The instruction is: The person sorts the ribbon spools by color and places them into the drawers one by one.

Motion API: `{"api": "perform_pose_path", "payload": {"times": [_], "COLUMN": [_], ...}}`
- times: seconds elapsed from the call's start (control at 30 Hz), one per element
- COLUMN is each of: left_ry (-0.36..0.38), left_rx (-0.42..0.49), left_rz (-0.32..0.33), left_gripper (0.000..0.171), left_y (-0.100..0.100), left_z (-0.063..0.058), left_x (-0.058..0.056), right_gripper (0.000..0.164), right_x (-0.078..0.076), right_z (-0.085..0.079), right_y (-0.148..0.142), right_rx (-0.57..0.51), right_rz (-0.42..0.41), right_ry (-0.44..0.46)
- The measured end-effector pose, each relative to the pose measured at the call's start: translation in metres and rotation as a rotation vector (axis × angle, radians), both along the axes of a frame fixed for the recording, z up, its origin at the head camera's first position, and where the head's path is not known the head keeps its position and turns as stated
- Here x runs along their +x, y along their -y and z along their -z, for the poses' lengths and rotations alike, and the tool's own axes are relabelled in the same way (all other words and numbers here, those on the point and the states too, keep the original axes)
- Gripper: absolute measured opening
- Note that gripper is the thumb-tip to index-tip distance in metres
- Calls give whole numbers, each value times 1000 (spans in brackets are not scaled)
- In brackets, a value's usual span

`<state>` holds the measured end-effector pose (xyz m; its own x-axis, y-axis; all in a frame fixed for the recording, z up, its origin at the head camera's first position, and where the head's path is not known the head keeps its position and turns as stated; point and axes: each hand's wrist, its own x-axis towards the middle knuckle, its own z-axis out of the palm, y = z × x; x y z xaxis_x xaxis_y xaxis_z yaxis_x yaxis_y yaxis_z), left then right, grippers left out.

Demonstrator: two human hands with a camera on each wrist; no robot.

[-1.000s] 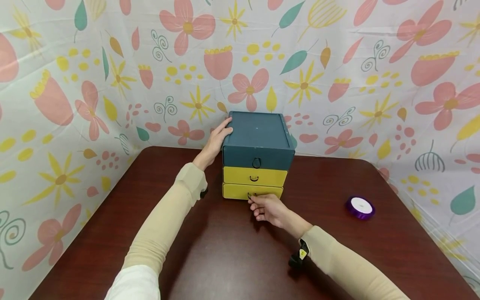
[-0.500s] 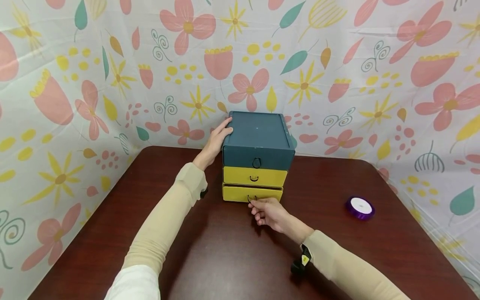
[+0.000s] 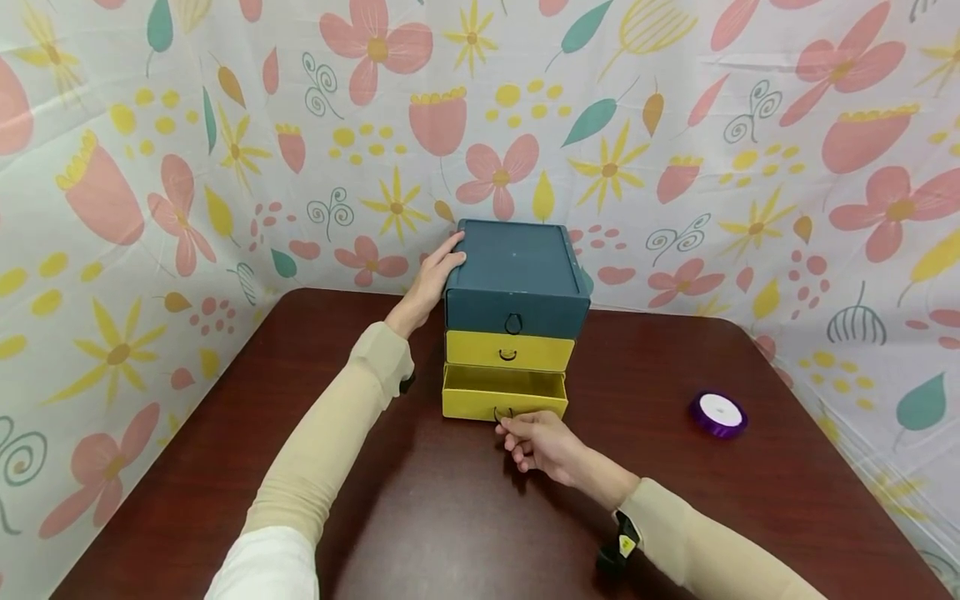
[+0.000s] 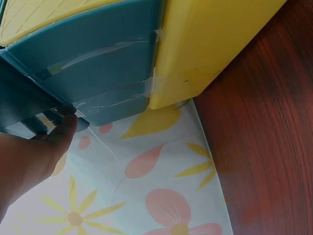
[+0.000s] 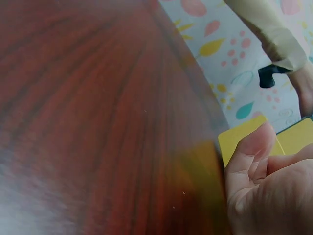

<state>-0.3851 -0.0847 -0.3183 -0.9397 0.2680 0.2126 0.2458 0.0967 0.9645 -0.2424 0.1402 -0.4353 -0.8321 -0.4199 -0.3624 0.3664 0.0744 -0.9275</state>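
A small drawer cabinet (image 3: 517,260) with a dark teal top and top drawer stands near the back of the table. Below its teal drawer sit a yellow middle drawer (image 3: 480,350), pushed in, and a yellow bottom drawer (image 3: 472,403), pulled partway out with its inside showing. My right hand (image 3: 551,450) pinches the dark ring handle (image 3: 502,412) of the bottom drawer between thumb and fingers. My left hand (image 3: 433,279) rests against the cabinet's upper left side, fingers on the top edge. In the left wrist view the left thumb (image 4: 63,132) lies against the teal side.
A roll of purple ribbon (image 3: 718,414) with a white centre lies on the dark red-brown table (image 3: 645,375) to the right. A flower-printed white curtain (image 3: 675,125) hangs behind and along both sides of the table.
The bottom drawer has slid out toward me from nearly shut, with my right hand drawing back on its handle. My left hand has stayed on the cabinet.
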Motion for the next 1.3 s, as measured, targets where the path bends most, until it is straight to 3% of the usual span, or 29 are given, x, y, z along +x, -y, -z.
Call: {"api": "perform_pose_path", "payload": {"times": [0.43, 1.13, 1.3], "left_ry": [19, 11, 41], "left_rx": [38, 16, 36], "left_rz": [8, -2, 17], "left_gripper": [54, 55, 54], "left_y": [1, 0, 0], "left_z": [2, 1, -1], "left_x": [0, -1, -1], "right_gripper": [28, 32, 36], "right_x": [24, 55, 59], "right_z": [0, -3, -1], "right_y": [-1, -6, -7], "right_rx": [11, 11, 10], "right_rz": [-45, -103, -121], "right_ry": [11, 26, 24]}}
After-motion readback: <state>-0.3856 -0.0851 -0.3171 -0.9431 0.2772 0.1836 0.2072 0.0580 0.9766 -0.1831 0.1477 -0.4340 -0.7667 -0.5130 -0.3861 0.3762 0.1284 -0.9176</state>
